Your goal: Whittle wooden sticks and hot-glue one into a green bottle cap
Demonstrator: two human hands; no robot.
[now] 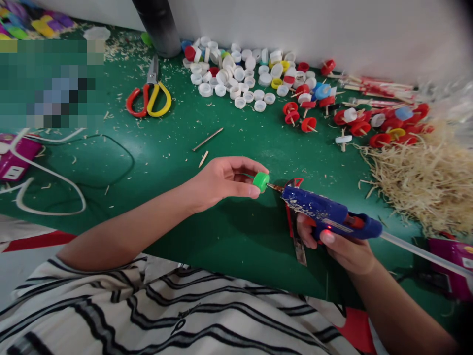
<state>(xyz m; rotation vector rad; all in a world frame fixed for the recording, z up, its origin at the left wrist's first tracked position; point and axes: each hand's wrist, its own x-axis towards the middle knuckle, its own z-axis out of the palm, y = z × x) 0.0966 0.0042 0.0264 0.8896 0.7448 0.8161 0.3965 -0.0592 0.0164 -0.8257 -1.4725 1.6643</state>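
Between the thumb and fingers of my left hand (pixel 231 180) is a green bottle cap (pixel 261 182). A blue glue gun (pixel 318 204) lies in the grip of my right hand (pixel 343 249), its nozzle tip right at the cap's near face. A red light glows on the gun's side, and a long translucent glue stick (pixel 417 251) sticks out of its rear. Partly hidden below the gun is a red-edged tool with a metal blade (pixel 300 251). Beyond my left hand lie a thin rod (pixel 207 139) and a short pointed wooden piece (pixel 203 159).
Scissors (pixel 150 98) with red and yellow handles lie at the back left, near a dark cylinder (pixel 158 27). Loose white caps (pixel 236 76) spread along the wall. Red caps with sticks (pixel 360 128) and pale wood shreds (pixel 424 182) fill the right. A white cable (pixel 55 209) loops at left.
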